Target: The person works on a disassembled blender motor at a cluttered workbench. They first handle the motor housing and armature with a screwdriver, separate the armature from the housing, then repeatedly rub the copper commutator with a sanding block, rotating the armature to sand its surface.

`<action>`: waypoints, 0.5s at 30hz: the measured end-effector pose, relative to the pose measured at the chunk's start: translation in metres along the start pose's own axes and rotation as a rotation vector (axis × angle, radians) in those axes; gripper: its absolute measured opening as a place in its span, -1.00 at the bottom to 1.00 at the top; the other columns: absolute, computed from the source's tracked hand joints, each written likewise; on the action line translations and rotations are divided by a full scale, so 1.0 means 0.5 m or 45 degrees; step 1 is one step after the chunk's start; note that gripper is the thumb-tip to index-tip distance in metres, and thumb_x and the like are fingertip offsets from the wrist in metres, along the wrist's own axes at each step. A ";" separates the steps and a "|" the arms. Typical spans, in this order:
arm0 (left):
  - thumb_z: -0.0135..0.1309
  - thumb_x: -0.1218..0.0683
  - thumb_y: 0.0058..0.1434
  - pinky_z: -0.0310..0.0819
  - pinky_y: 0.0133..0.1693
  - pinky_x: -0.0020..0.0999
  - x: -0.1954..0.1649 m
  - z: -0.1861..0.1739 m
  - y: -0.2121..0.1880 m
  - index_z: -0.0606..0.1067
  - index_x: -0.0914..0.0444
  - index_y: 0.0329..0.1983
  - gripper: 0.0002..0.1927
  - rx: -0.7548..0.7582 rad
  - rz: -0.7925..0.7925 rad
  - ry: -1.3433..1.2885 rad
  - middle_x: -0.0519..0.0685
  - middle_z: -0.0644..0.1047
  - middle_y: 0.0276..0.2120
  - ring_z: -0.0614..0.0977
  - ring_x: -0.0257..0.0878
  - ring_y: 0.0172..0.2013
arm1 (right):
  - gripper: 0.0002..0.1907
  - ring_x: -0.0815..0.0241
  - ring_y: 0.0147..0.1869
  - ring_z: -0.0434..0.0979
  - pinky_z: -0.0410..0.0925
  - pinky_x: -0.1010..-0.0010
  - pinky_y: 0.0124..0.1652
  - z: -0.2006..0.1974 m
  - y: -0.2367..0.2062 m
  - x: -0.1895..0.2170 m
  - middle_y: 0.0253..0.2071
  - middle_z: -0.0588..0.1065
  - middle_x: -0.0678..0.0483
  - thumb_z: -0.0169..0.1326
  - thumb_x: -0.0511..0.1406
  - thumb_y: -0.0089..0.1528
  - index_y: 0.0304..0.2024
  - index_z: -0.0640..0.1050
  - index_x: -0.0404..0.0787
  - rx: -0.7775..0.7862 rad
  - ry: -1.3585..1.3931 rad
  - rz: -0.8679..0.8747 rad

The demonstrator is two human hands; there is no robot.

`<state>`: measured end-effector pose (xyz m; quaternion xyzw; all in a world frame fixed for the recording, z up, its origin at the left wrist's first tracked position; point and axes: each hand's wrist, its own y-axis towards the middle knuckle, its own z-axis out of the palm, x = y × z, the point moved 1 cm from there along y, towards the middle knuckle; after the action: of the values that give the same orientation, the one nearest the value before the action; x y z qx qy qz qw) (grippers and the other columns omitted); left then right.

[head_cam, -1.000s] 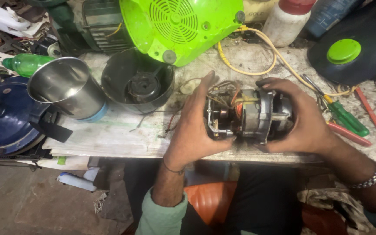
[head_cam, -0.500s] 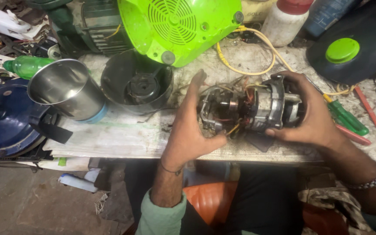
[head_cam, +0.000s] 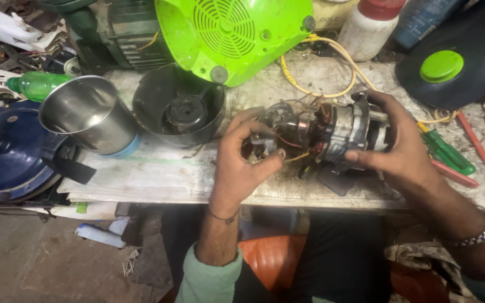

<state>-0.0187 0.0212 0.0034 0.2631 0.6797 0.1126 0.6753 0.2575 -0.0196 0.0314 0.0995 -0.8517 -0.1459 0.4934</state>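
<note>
Cluttered tabletop (head_cam: 158,174) is carrying a steel cup (head_cam: 88,115) and black bowl (head_cam: 178,106). Right hand (head_cam: 399,148) is gripping the motor (head_cam: 332,132); left hand (head_cam: 242,160) is pinching its wired end.

Bare bench front (head_cam: 158,179) – steel cup (head_cam: 88,115), black bowl (head_cam: 178,106) crowd behind

motor (head_cam: 332,132) on bench (head_cam: 158,174), steel jar (head_cam: 88,115) left, screwdrivers (head_cam: 450,154) right

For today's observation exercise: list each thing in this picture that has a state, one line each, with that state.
Electric motor: uncased, windings exposed, held above the bench.
Left hand: fingers pinching the motor's wired end.
Right hand: gripping the motor body.
Steel jar: open, tilted.
White bottle: capped.
</note>
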 end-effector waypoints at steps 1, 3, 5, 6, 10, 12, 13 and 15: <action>0.31 0.21 -0.04 0.51 0.14 -0.28 0.002 0.000 0.000 0.56 0.28 -0.20 -0.69 -0.017 -0.030 0.007 0.15 0.45 0.30 0.57 -0.11 0.21 | 0.12 -0.11 0.40 0.39 0.28 0.04 0.34 0.001 0.000 0.002 0.29 0.37 -0.21 0.42 -0.17 -0.09 0.44 0.24 -0.38 -0.008 0.180 0.088; 0.33 0.18 -0.05 0.54 0.03 -0.32 0.005 0.002 -0.002 0.55 0.29 -0.24 -0.71 -0.052 -0.091 0.024 0.13 0.45 0.29 0.60 -0.13 0.11 | 0.15 -0.11 0.32 0.41 0.35 -0.03 0.24 0.005 0.001 -0.001 0.26 0.32 -0.20 0.48 -0.17 -0.10 0.42 0.20 -0.37 -0.023 0.542 0.262; 0.34 0.16 0.01 0.53 0.02 -0.34 0.010 0.004 -0.003 0.54 0.29 -0.23 -0.72 -0.083 -0.124 -0.102 0.13 0.42 0.32 0.58 -0.16 0.10 | 0.14 -0.12 0.34 0.39 0.35 -0.02 0.26 0.009 0.003 -0.009 0.28 0.31 -0.21 0.47 -0.17 -0.08 0.43 0.19 -0.38 -0.038 0.534 0.246; 0.34 0.15 0.04 0.53 0.02 -0.35 0.013 0.005 -0.003 0.54 0.29 -0.22 -0.73 -0.097 -0.138 -0.166 0.13 0.41 0.33 0.57 -0.18 0.10 | 0.14 -0.12 0.35 0.39 0.35 -0.01 0.27 0.010 0.006 -0.015 0.29 0.30 -0.22 0.46 -0.18 -0.08 0.43 0.19 -0.39 -0.048 0.529 0.237; 0.34 0.13 0.20 0.48 0.23 -0.31 0.025 0.013 -0.003 0.55 0.33 -0.15 -0.75 -0.163 -0.052 -0.339 0.15 0.38 0.38 0.52 -0.19 0.25 | 0.15 -0.10 0.44 0.34 0.26 0.07 0.36 0.016 0.003 -0.034 0.32 0.34 -0.25 0.40 -0.22 -0.11 0.45 0.19 -0.42 -0.025 -0.102 -0.044; 0.32 0.11 0.24 0.51 0.16 -0.29 0.031 0.020 -0.005 0.56 0.35 -0.14 -0.75 -0.222 -0.121 -0.507 0.15 0.39 0.37 0.57 -0.20 0.16 | 0.11 -0.11 0.44 0.35 0.24 0.09 0.38 0.025 -0.006 -0.038 0.31 0.36 -0.25 0.40 -0.24 -0.11 0.43 0.22 -0.43 -0.012 -0.123 -0.061; 0.29 0.11 0.26 0.50 0.12 -0.27 0.034 0.024 -0.007 0.55 0.32 -0.03 -0.72 -0.256 -0.217 -0.674 0.19 0.42 0.29 0.58 -0.17 0.11 | 0.11 -0.11 0.44 0.34 0.24 0.10 0.39 0.030 -0.011 -0.037 0.32 0.35 -0.26 0.40 -0.23 -0.09 0.44 0.21 -0.43 -0.018 -0.035 -0.038; 0.22 0.11 0.30 0.49 0.04 -0.21 0.038 0.031 -0.013 0.52 0.25 0.18 -0.61 -0.322 -0.411 -1.007 0.25 0.49 0.12 0.61 -0.12 0.02 | 0.12 -0.11 0.45 0.34 0.23 0.12 0.41 0.042 -0.018 -0.031 0.32 0.34 -0.27 0.39 -0.22 -0.05 0.46 0.17 -0.44 -0.032 0.141 0.011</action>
<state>-0.0041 0.0223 -0.0173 0.0918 0.3824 -0.0212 0.9192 0.2473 -0.0199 0.0058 0.0976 -0.8216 -0.1486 0.5417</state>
